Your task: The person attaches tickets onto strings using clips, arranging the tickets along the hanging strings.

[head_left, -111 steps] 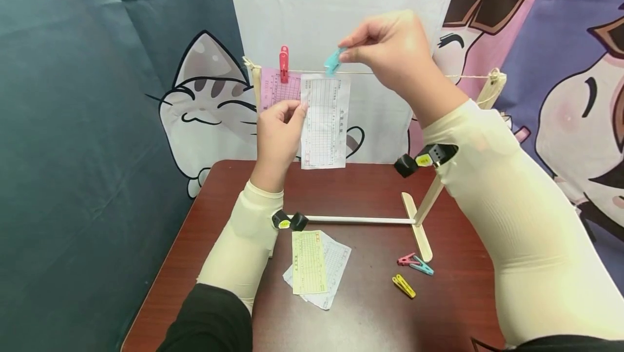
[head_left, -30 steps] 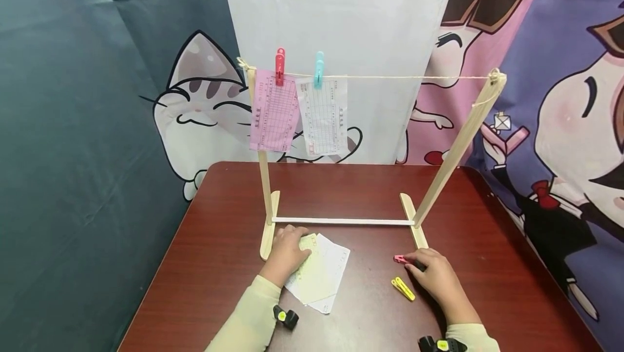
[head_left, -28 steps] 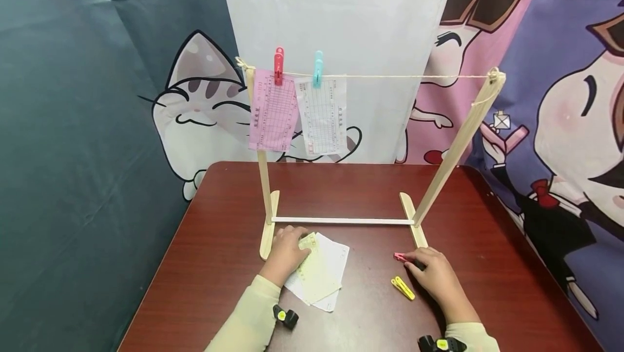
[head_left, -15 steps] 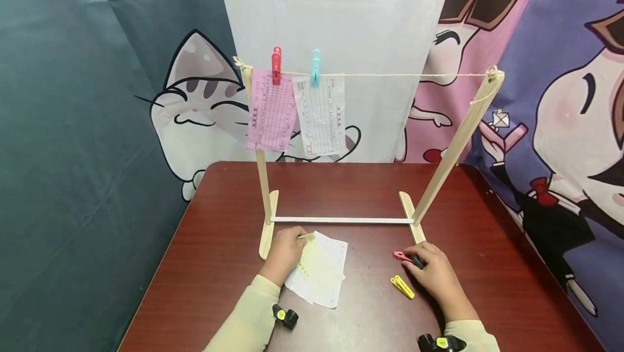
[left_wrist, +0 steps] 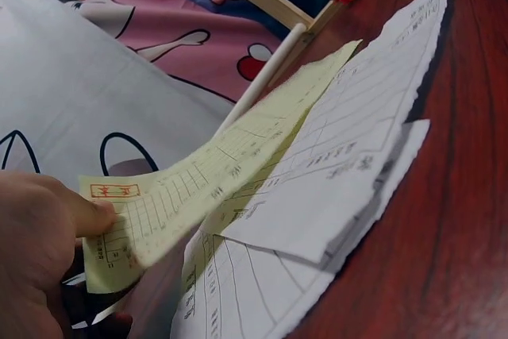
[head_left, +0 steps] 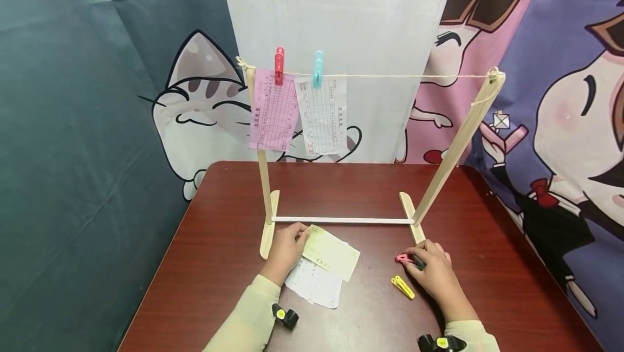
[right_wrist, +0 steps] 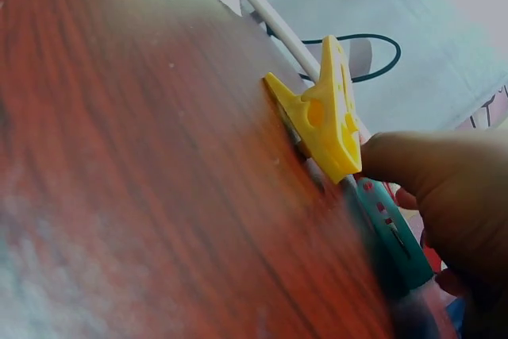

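Note:
Between the thumb and fingers of my left hand [head_left: 285,252] is the corner of a yellow paper slip [head_left: 333,252]. In the left wrist view the slip [left_wrist: 198,184] slants up from white slips [left_wrist: 325,164] on the table. My right hand [head_left: 434,273] bends over a red clothespin [head_left: 403,258], whose end shows at its fingertips. A teal clothespin [right_wrist: 393,236] lies by those fingers, partly hidden in the head view. A yellow clothespin [head_left: 402,287] rests on the table just nearer. On the string hang a pink slip [head_left: 274,113] and a white slip [head_left: 322,116], each clipped.
A wooden stand with a white crossbar [head_left: 341,221] stands across the table; its string [head_left: 390,76] runs between two posts. The right post [head_left: 458,146] leans outward behind my right hand. Printed cloths hang at the back and sides.
A teal clothespin now clips the white slip to the string, and both hands have come down to the table. Lately my left hand has lifted the yellow slip's corner and swung it rightward.

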Tool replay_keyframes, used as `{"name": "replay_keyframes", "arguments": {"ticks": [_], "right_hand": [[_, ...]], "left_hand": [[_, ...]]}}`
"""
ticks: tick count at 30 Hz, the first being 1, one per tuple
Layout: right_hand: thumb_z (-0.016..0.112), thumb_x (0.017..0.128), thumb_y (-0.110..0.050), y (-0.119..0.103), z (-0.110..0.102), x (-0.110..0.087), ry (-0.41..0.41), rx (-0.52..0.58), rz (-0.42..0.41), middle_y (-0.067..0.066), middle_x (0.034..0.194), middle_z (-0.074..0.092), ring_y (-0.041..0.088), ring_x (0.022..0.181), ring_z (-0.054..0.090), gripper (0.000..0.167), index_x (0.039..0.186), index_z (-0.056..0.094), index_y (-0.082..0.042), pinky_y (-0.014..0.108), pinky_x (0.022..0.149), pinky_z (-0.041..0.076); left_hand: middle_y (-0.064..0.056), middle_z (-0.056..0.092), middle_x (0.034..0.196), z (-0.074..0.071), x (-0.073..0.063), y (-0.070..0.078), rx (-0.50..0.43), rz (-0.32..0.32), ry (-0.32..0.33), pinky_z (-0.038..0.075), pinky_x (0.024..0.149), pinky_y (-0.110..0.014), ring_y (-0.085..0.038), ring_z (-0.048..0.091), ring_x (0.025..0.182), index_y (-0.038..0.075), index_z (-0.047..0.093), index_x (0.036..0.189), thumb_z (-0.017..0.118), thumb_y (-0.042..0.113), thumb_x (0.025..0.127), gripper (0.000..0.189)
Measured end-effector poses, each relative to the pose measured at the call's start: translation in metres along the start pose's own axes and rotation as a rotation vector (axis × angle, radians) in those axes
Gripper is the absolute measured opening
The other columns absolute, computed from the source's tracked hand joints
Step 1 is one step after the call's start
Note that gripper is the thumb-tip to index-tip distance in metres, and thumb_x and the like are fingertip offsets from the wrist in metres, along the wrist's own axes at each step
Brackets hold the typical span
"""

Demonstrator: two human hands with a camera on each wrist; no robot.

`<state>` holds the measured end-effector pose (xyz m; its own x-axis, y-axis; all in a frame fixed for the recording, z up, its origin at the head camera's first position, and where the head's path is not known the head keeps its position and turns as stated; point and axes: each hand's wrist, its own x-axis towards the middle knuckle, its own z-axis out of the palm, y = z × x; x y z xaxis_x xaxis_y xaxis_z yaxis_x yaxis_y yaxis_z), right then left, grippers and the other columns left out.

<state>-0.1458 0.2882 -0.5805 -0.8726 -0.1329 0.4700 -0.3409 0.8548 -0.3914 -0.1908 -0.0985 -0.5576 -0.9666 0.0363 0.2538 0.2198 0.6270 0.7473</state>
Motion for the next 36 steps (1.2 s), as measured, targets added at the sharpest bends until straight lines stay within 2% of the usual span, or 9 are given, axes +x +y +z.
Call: {"name": "replay_keyframes", "arguments": {"ticks": [4, 11, 16, 20, 23, 26, 30, 32, 36], "right_hand": [[0.093, 0.072, -0.015, 0.000, -0.001, 0.001, 0.009, 0.005, 0.004, -0.001, 0.092, 0.060, 0.024, 0.089, 0.053, 0.025, 0.091, 0.078, -0.022, 0.042, 0.071, 0.029], [0.095, 0.069, -0.020, 0.000, -0.008, 0.002, -0.028, -0.058, 0.073, 0.003, 0.098, 0.064, 0.027, 0.093, 0.052, 0.039, 0.104, 0.079, -0.013, 0.044, 0.070, 0.030], [0.091, 0.071, -0.025, -0.001, -0.013, 0.002, -0.084, -0.143, 0.114, 0.009, 0.103, 0.062, 0.033, 0.096, 0.051, 0.033, 0.099, 0.080, -0.012, 0.048, 0.070, 0.033], [0.090, 0.072, -0.025, -0.002, -0.014, 0.000, -0.085, -0.162, 0.121, 0.010, 0.102, 0.062, 0.036, 0.096, 0.051, 0.027, 0.092, 0.078, -0.012, 0.050, 0.070, 0.033], [0.092, 0.072, -0.024, -0.001, -0.013, 0.000, -0.045, -0.136, 0.087, 0.007, 0.098, 0.062, 0.035, 0.095, 0.052, 0.025, 0.089, 0.077, -0.013, 0.051, 0.071, 0.032], [0.093, 0.072, -0.020, 0.000, -0.010, 0.000, 0.029, -0.067, 0.034, 0.005, 0.094, 0.066, 0.033, 0.092, 0.056, 0.026, 0.092, 0.077, -0.014, 0.050, 0.073, 0.031], [0.090, 0.074, -0.008, -0.001, -0.009, 0.002, 0.126, 0.048, -0.028, 0.007, 0.087, 0.071, 0.027, 0.077, 0.063, 0.032, 0.103, 0.076, -0.008, 0.045, 0.073, 0.030], [0.089, 0.075, -0.003, -0.002, -0.009, 0.003, 0.149, 0.086, -0.043, 0.009, 0.086, 0.071, 0.025, 0.070, 0.065, 0.035, 0.107, 0.075, -0.006, 0.042, 0.073, 0.031], [0.087, 0.076, 0.003, -0.003, -0.009, 0.003, 0.157, 0.150, -0.040, 0.008, 0.090, 0.073, 0.021, 0.067, 0.067, 0.038, 0.111, 0.075, -0.003, 0.035, 0.072, 0.044]], "left_hand": [[0.008, 0.069, 0.078, 0.000, 0.001, 0.002, -0.050, -0.028, -0.006, 0.050, 0.061, -0.023, -0.004, 0.058, 0.064, 0.014, 0.074, 0.097, 0.072, 0.020, 0.099, 0.007], [0.007, 0.070, 0.078, 0.000, 0.003, 0.002, -0.057, -0.027, -0.010, 0.050, 0.061, -0.024, -0.003, 0.059, 0.064, 0.015, 0.075, 0.098, 0.073, 0.020, 0.099, 0.006], [0.008, 0.070, 0.078, 0.000, 0.002, 0.001, -0.057, -0.031, -0.013, 0.050, 0.059, -0.024, -0.004, 0.059, 0.064, 0.015, 0.075, 0.098, 0.072, 0.020, 0.099, 0.005], [0.006, 0.071, 0.079, 0.000, 0.002, 0.001, -0.077, -0.042, -0.011, 0.051, 0.059, -0.023, -0.003, 0.060, 0.064, 0.015, 0.074, 0.099, 0.071, 0.020, 0.099, 0.006], [0.004, 0.075, 0.082, 0.000, 0.002, 0.000, -0.118, -0.053, -0.004, 0.052, 0.059, -0.024, -0.004, 0.062, 0.065, 0.013, 0.074, 0.101, 0.071, 0.018, 0.100, 0.006], [0.002, 0.077, 0.084, 0.000, 0.003, 0.000, -0.160, -0.070, -0.003, 0.051, 0.060, -0.025, -0.004, 0.063, 0.066, 0.012, 0.072, 0.103, 0.070, 0.017, 0.100, 0.007], [0.002, 0.077, 0.084, -0.001, 0.004, 0.000, -0.189, -0.079, -0.007, 0.051, 0.061, -0.024, -0.005, 0.063, 0.068, 0.011, 0.069, 0.101, 0.071, 0.016, 0.099, 0.005], [0.004, 0.076, 0.082, -0.001, 0.004, -0.001, -0.182, -0.071, -0.019, 0.050, 0.061, -0.025, -0.006, 0.061, 0.067, 0.012, 0.067, 0.098, 0.072, 0.014, 0.098, 0.005], [0.008, 0.074, 0.080, -0.001, 0.003, -0.001, -0.126, -0.042, -0.066, 0.050, 0.065, -0.027, -0.005, 0.059, 0.069, 0.015, 0.067, 0.099, 0.077, 0.013, 0.094, 0.011]]}}
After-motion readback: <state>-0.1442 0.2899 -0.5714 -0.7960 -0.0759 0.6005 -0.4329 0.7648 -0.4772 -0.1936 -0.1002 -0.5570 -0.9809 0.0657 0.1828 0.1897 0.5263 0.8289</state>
